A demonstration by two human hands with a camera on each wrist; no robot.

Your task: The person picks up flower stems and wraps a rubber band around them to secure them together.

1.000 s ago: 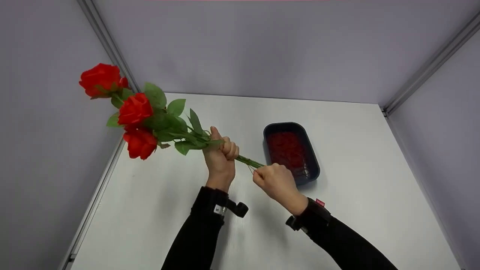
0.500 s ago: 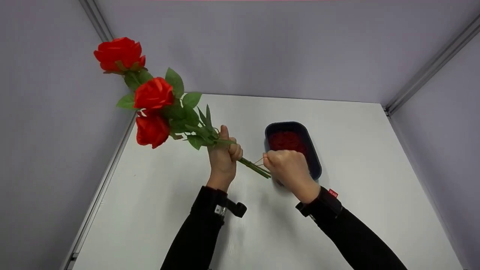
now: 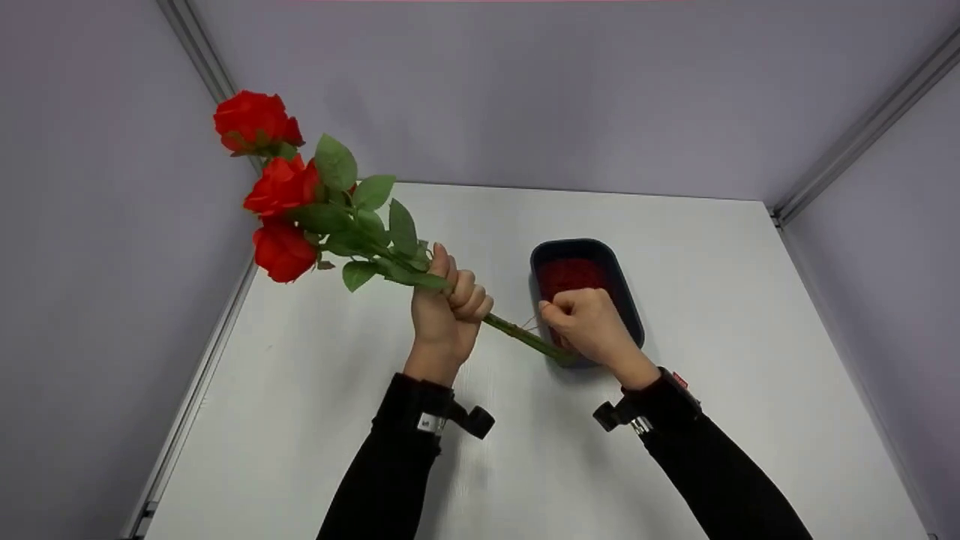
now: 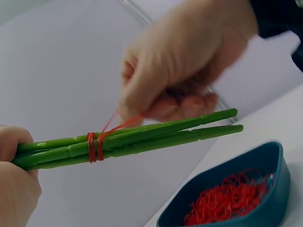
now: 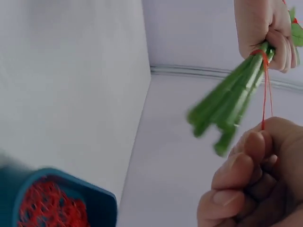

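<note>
My left hand [image 3: 448, 304] grips the green stems [image 3: 525, 337] of three red artificial roses [image 3: 279, 195], holding them above the white table with the blooms up and to the left. A red rubber band [image 4: 93, 145] is wound round the stems [image 4: 142, 139] close to that hand [image 4: 16, 184]. My right hand [image 3: 589, 322] pinches the loose loop of the band [image 5: 266, 90] and stretches it away from the stems [image 5: 232, 101]. The right hand [image 4: 184, 71] sits just above the stem ends; its fingers [image 5: 236, 189] are curled.
A dark blue tray [image 3: 622, 300] holding several red rubber bands [image 4: 227, 198] sits on the white table [image 3: 300, 420] right behind my right hand. Grey walls enclose the table on the left, back and right.
The bouquet swung up and then tilted so the stem ends point lower right. My right hand moved right and up over the tray, pulling the band's loop.
</note>
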